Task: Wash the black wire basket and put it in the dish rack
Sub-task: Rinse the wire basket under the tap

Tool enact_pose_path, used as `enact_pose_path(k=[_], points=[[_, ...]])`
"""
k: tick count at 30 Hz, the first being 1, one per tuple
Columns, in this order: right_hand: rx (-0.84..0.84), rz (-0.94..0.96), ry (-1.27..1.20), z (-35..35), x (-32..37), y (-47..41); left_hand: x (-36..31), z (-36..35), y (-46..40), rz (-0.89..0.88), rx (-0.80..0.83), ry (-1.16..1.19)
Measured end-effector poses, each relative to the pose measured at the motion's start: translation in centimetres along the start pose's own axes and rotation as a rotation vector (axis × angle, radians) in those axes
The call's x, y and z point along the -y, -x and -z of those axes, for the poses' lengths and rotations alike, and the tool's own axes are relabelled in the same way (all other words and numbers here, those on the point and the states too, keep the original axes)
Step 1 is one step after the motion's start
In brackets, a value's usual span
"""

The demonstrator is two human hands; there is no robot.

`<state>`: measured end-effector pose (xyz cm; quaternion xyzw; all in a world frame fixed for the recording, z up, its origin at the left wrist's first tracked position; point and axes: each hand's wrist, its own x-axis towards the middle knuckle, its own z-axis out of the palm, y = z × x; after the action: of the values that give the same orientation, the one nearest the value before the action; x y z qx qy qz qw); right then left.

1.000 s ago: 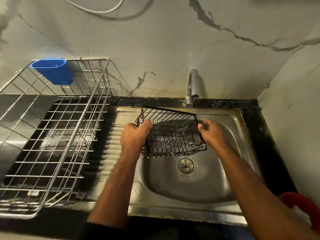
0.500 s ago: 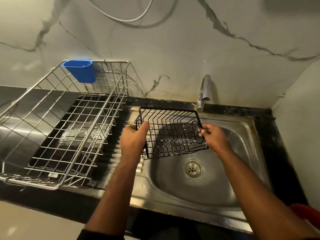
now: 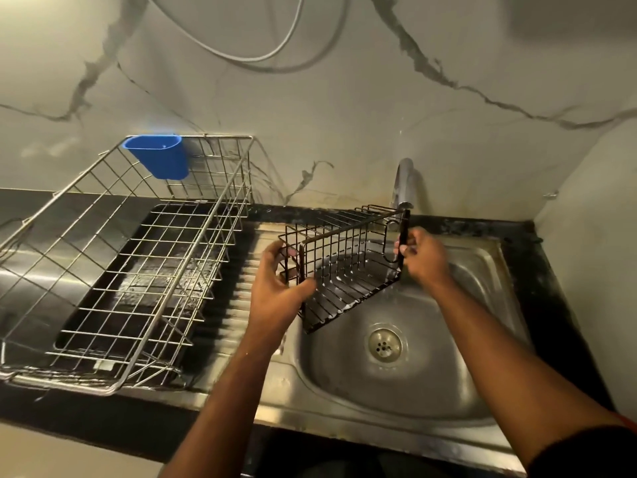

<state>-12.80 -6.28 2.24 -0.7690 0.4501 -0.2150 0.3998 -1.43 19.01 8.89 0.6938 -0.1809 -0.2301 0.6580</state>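
At the left of the frame a chrome wire dish rack (image 3: 113,277) sits on the dark countertop (image 3: 51,422), a black drip tray (image 3: 144,284) showing through its grid, and a blue plastic cutlery cup (image 3: 158,155) hangs on the rack's far rim in the upper left. Just right of the rack the ribbed drainboard (image 3: 238,305) of the stainless steel sink (image 3: 406,381) begins. In the middle of the frame the left hand (image 3: 275,288) reaches up from the lower edge and grips the near left end of the black wire basket (image 3: 348,267), thumb curled round its lower corner and fingers wrapped over the end wall. The basket is held in the air above the left part of the sink bowl, clear of the rack, tipped steeply on one long side so its open top faces toward the right of the frame and its barred floor slopes down to the lower left. White flecks, perhaps suds or droplets, cling to the bars. Right of centre the right hand (image 3: 422,258) pinches the basket's upper right corner wire between fingers and thumb, just below the chrome tap (image 3: 403,182) that rises against the marbled wall (image 3: 344,115). Below the basket lies the round drain (image 3: 385,345) in the bowl's floor. A pale cable (image 3: 262,53) loops across the wall at the top.
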Motion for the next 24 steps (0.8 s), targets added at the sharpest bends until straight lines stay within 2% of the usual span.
enact_pose_path(k=[4, 9, 16, 24], points=[[0.013, 0.010, -0.087, 0.0, -0.1, -0.8, 0.5, 0.6, -0.6, -0.009, 0.072, 0.010], [0.024, 0.005, -0.044, -0.1, -0.5, -1.7, 1.5, 0.8, -1.0, -0.031, 0.126, -0.012], [0.045, 0.024, -0.078, -0.1, -0.3, -2.5, 2.0, 1.0, -1.8, -0.088, 0.104, -0.098], [0.030, 0.048, -0.128, -0.3, 0.2, -2.4, 2.8, 1.6, -1.8, -0.111, 0.101, -0.073]])
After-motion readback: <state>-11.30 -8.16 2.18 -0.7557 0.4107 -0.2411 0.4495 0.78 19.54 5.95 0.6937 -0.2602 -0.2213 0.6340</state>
